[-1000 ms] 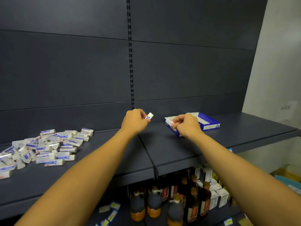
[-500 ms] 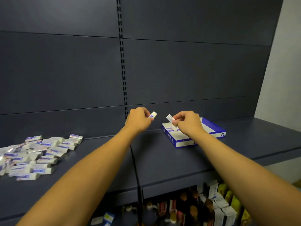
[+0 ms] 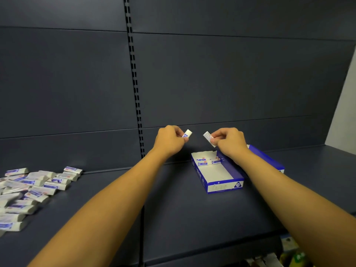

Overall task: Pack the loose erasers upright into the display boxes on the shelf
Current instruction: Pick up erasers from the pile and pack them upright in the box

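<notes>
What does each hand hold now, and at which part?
Left hand pinches one eraser at its lower end; right hand pinches another eraser near its lower end.

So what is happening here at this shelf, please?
A person is packing erasers into a blue display box on the dark shelf. The left hand pinches one eraser and the right hand pinches another eraser, both raised above the box. A few erasers sit at its far end; most of it is empty. A loose pile waits at the left.
</notes>
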Demonstrator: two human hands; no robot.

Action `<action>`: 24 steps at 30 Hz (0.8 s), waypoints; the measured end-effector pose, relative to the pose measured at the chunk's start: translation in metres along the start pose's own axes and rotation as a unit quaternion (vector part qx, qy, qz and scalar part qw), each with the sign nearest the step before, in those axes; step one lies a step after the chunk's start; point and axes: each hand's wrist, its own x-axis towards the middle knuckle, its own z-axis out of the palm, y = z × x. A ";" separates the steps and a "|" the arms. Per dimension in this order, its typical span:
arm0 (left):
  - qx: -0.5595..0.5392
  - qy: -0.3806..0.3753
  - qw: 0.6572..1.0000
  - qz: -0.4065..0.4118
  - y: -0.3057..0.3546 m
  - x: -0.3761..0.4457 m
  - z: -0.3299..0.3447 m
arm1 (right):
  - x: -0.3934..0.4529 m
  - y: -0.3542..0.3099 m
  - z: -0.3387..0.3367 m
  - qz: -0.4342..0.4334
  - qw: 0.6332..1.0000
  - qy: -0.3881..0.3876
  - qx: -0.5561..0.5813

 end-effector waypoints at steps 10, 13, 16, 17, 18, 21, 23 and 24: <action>-0.115 0.082 0.985 -0.104 0.002 -0.013 0.053 | 0.036 0.046 0.004 0.029 0.987 -0.096 0.123; -0.153 0.111 0.975 -0.119 -0.001 -0.024 0.069 | 0.042 0.055 0.008 0.043 0.976 -0.142 0.161; -0.183 0.127 0.965 -0.136 -0.012 -0.032 0.083 | 0.041 0.065 0.013 0.064 0.959 -0.170 0.216; -0.190 0.127 0.963 -0.142 -0.015 -0.033 0.085 | 0.040 0.067 0.015 0.069 0.955 -0.176 0.227; -0.193 0.127 0.962 -0.144 -0.018 -0.034 0.087 | 0.040 0.068 0.017 0.068 0.954 -0.180 0.228; -0.193 0.123 0.965 -0.131 -0.023 -0.032 0.091 | 0.042 0.069 0.023 0.048 0.957 -0.186 0.219; -0.210 0.116 0.963 -0.123 -0.024 -0.031 0.094 | 0.042 0.069 0.027 0.042 0.956 -0.196 0.214; -0.219 0.114 0.961 -0.121 -0.025 -0.030 0.095 | 0.041 0.071 0.029 0.041 0.957 -0.202 0.202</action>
